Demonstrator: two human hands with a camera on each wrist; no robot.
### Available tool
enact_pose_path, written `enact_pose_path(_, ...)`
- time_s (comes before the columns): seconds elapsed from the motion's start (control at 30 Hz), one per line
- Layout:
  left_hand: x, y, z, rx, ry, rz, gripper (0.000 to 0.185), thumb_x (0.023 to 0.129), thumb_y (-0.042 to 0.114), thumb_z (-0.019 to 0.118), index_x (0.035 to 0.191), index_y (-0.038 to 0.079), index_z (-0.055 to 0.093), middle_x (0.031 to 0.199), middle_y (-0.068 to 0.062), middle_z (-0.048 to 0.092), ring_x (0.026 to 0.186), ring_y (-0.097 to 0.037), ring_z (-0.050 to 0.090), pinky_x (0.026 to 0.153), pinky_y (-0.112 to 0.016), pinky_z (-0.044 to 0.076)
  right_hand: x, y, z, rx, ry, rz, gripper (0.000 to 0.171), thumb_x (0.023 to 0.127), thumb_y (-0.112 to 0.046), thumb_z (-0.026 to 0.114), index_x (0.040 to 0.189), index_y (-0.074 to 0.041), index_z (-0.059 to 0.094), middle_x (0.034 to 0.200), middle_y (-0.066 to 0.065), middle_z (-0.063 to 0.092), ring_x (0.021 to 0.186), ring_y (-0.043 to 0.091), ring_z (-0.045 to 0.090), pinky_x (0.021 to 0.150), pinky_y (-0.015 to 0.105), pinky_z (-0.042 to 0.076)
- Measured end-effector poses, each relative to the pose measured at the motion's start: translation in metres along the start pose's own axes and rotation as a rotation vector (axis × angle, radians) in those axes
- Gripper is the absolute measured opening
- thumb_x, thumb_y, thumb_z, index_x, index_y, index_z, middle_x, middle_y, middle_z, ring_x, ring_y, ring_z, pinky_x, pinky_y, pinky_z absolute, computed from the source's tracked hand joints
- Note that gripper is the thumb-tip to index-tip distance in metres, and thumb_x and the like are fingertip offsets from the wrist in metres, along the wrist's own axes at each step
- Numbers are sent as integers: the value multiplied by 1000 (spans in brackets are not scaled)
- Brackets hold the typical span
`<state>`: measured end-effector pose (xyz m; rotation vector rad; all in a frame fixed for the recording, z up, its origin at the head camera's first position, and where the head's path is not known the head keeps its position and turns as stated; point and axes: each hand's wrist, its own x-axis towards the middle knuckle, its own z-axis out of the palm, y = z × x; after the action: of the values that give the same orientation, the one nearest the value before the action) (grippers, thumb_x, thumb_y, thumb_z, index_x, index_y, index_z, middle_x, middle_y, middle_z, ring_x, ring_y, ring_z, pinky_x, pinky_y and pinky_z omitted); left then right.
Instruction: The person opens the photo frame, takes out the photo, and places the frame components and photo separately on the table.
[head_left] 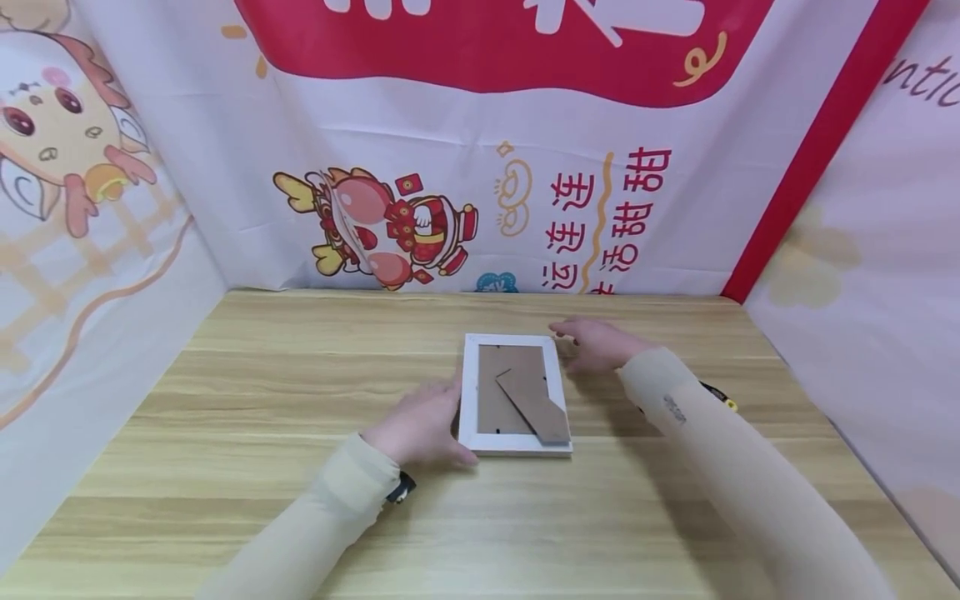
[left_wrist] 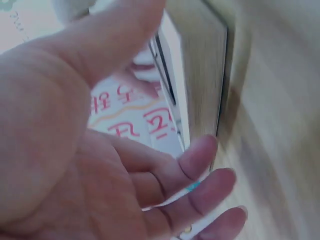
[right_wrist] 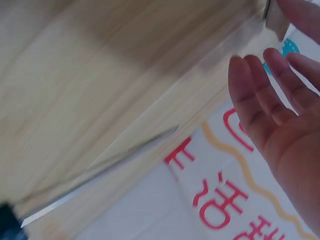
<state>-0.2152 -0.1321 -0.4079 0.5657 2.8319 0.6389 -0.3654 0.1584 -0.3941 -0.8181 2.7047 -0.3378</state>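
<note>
The head view alone shows the whole scene: a white rectangular picture frame (head_left: 515, 395) lies face down near the middle of a pale wood-grain table (head_left: 247, 467), its brown cardboard backing up and a brown cardboard easel flap (head_left: 534, 404) slanting across that backing toward the near right corner. The left hand (head_left: 422, 425) sits against the frame's left edge near the near corner, fingers relaxed and reaching to the rim. The right hand (head_left: 596, 343) lies flat on the table at the frame's far right corner, fingers straight and close together, tips at the rim.

The left wrist view adds what the head view hides: the open palm of the left hand (left_wrist: 75, 165), fingers (left_wrist: 197, 155) loosely bent and slightly spread, gripping nothing, with the frame's edge (left_wrist: 205, 70) blurred just beyond them. The right wrist view shows the right hand (right_wrist: 280, 120) from the palm side, fingers straight and side by side, above the smooth table grain.

Behind the table hangs a glossy white and red printed banner (head_left: 525, 192) with cartoon figures and red characters.
</note>
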Motion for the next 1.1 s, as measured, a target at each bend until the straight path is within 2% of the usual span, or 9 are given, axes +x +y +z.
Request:
enact_pose_path(0.1, -1, 8, 5, -9, 0, 17, 107, 62, 40, 94, 143, -4, 40, 112, -10, 64, 99, -25, 60, 92, -44, 49, 7, -6, 1, -23, -16, -25, 72, 84, -11, 79, 148, -7, 46, 141, 17, 51, 116, 31, 58, 99, 49, 46)
enact_pose_path(0.2, -1, 12, 8, -21, 1, 17, 95, 63, 37, 94, 134, -4, 46, 102, -6, 65, 89, -22, 61, 84, -42, 51, 11, -10, 0, -43, -23, -48, 63, 83, -5, 77, 142, -9, 55, 124, 10, 60, 105, 24, 59, 93, 43, 50)
enact_pose_path(0.27, -1, 14, 10, -31, 10, 10, 93, 64, 34, 94, 134, -4, 46, 103, -7, 65, 90, -21, 60, 84, -42, 51, 12, -11, 0, -38, -32, -52, 59, 83, 0, 75, 138, -10, 58, 118, 8, 62, 101, 22, 59, 91, 40, 51)
enact_pose_path(0.43, 1, 14, 11, -59, 28, -13, 92, 66, 29, 94, 135, -4, 44, 102, -9, 65, 87, -22, 61, 81, -43, 52, 13, -10, -1, -15, -48, -28, 58, 83, 1, 74, 138, -12, 59, 115, 7, 61, 98, 22, 58, 89, 40, 51)
enact_pose_path(0.57, 3, 10, 11, -61, 40, -41, 88, 64, 27, 94, 132, -5, 48, 96, -10, 67, 82, -24, 62, 82, -45, 53, 13, -7, 1, -5, -42, -73, 44, 83, 2, 74, 124, -13, 67, 108, 5, 62, 93, 21, 57, 83, 37, 52)
enact_pose_path(0.67, 6, 6, 10, -53, 56, -20, 76, 62, 22, 94, 124, -1, 55, 93, -10, 68, 81, -24, 63, 81, -44, 53, 12, -5, 2, 47, -48, -66, 36, 82, -1, 78, 114, -15, 71, 101, 1, 65, 90, 19, 59, 82, 35, 52)
enact_pose_path(0.8, 9, -1, 8, -42, 80, -11, 54, 61, 16, 94, 106, 6, 66, 86, -4, 68, 75, -20, 60, 76, -41, 52, 7, 0, 4, 91, -53, -26, 37, 77, -9, 86, 111, -14, 72, 95, -3, 68, 88, 17, 60, 85, 36, 52)
enact_pose_path(0.97, 10, -8, 1, -47, 92, -70, 33, 61, 10, 93, 83, 9, 69, 73, 2, 62, 66, -16, 53, 65, -35, 48, -5, 2, 5, 81, -16, -23, 41, 71, -17, 91, 106, -8, 72, 91, -2, 67, 83, 17, 59, 81, 35, 51)
enact_pose_path(1.1, 11, -15, -7, -47, 98, -76, 32, 62, 5, 91, 88, 7, 72, 76, 2, 64, 68, -16, 53, 65, -33, 47, -19, -1, 7, 70, 46, -44, 39, 67, -19, 92, 98, -8, 71, 82, -2, 64, 75, 15, 55, 70, 32, 47)
